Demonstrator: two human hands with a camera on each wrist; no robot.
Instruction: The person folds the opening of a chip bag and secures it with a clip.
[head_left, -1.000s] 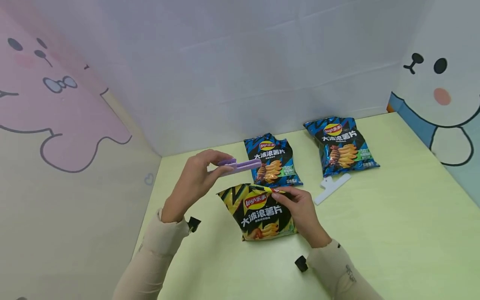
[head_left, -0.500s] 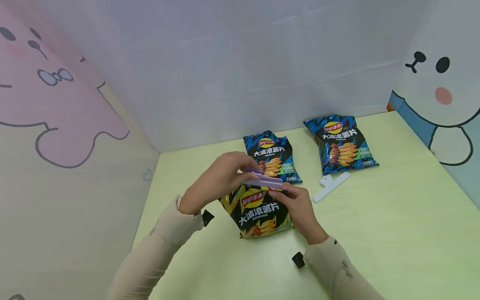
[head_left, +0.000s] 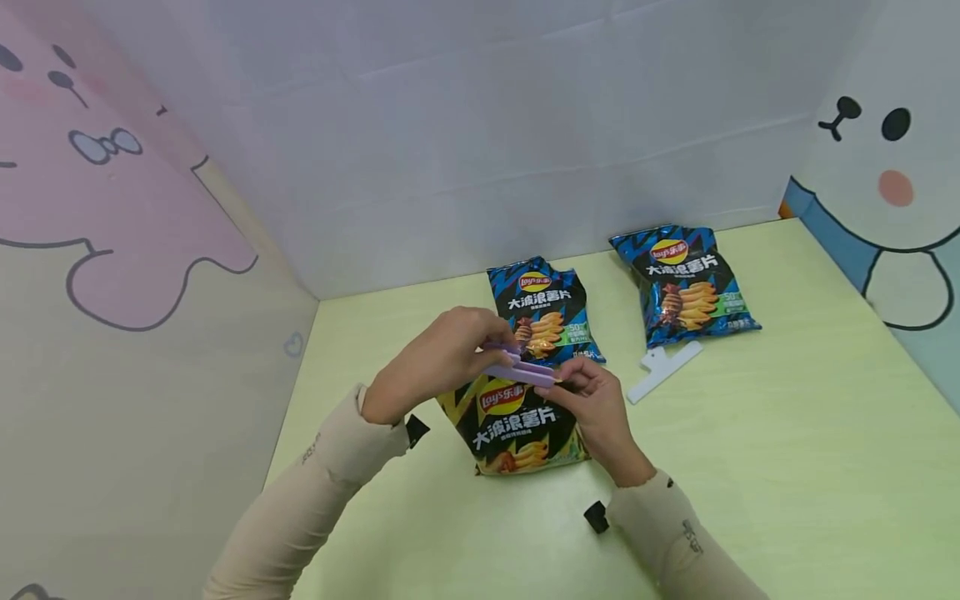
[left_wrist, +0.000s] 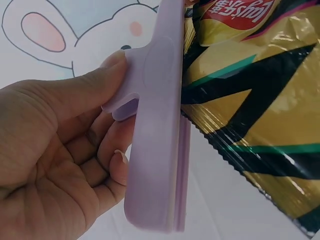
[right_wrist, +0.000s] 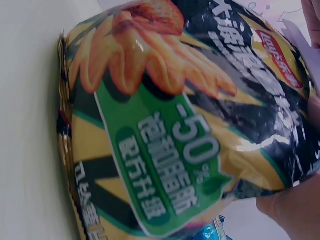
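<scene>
2 hands meet: left hand (head_left: 438,360) grips purple clip (head_left: 525,371), right hand (head_left: 592,408) pinches yellow chip bag (head_left: 517,421).

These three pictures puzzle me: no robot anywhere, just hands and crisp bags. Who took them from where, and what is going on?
No machine here: a person works with bare hands and wears three cameras. The wide picture comes from a camera on the head, looking down at a pale green table. The two close-ups come from cameras strapped to each wrist.

The left hand grips a purple bag clip; the left wrist view shows it large, thumb on its tab, right beside the bag's top edge. The right hand pinches the top of a yellow and black crisp bag, which fills the right wrist view.

Farther back lie two blue crisp bags, one nearer the middle and one to the right, with a white clip between them on the table.
</scene>
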